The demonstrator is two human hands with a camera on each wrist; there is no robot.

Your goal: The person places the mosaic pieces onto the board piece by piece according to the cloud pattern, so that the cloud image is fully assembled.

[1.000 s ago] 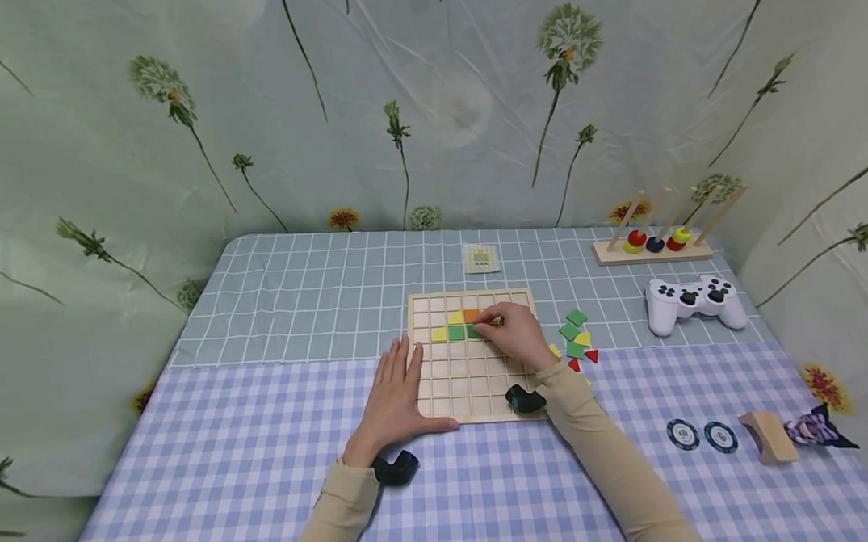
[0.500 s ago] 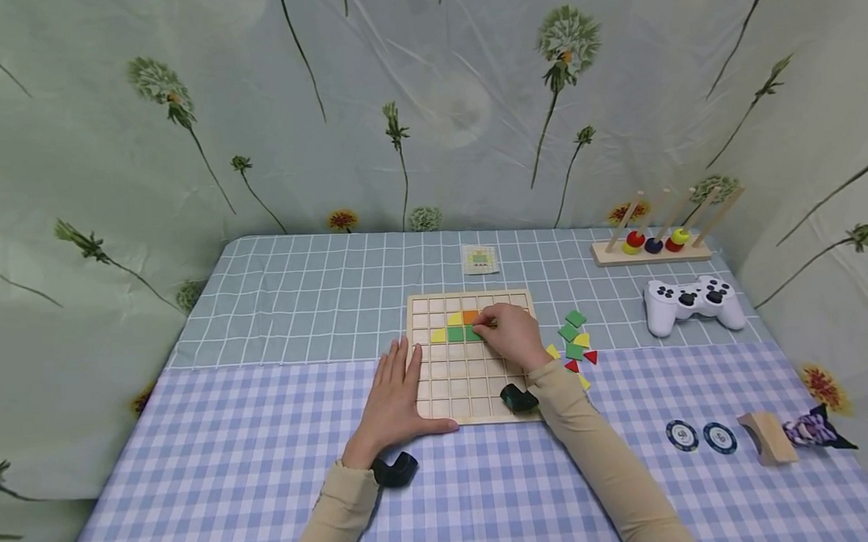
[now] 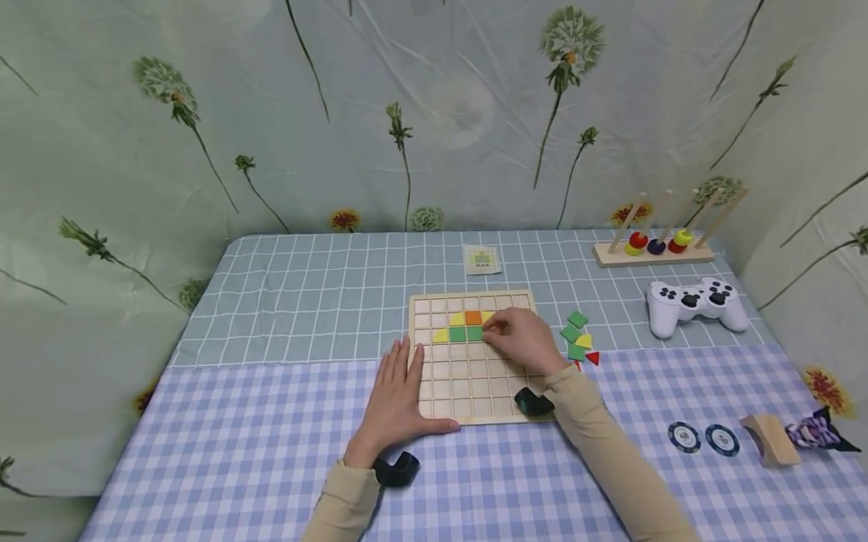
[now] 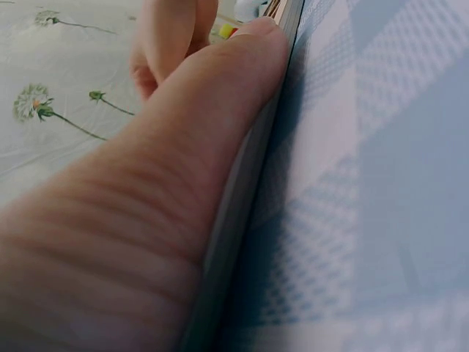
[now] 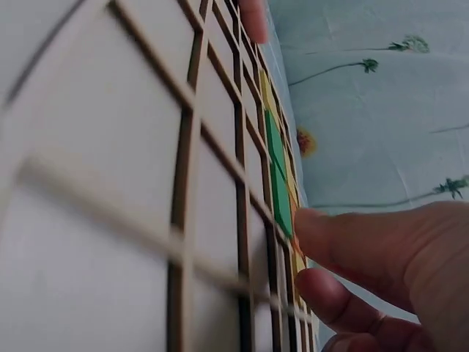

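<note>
Nearest to us, short of the wooden grid board [image 3: 449, 383], we note two tan sleeves [image 3: 608, 465] over a blue-and-white checked cloth [image 3: 232, 474]. To the right of the board and slightly nearer than its front edge, we record two round chips [image 3: 684, 436], a wooden arch block [image 3: 778, 440] and a purple-and-black figure [image 3: 813, 430].

The left hand [image 3: 396, 402] rests at the board's near left corner; we find its fingers straight and released, the thumb extended along the front edge. The right hand [image 3: 523, 340] reaches over the board's right half, thumb and forefinger bent toward each other beside the set pieces; we cannot tell whether they grasp a piece.

Inside the board's far half, we observe a nearer row of one yellow piece [image 3: 440, 335] and two green squares [image 3: 457, 334], and behind it an orange square [image 3: 473, 318] between yellow pieces, the right one partly hidden.

Just right of the board lie loose green, yellow and red pieces [image 3: 576, 351]; farther right, a white game controller [image 3: 696, 304]. Beyond the board we list a pattern card [image 3: 482, 259], a bead rack [image 3: 611, 257] to the far right, and a dandelion-printed backdrop [image 3: 291, 164].
</note>
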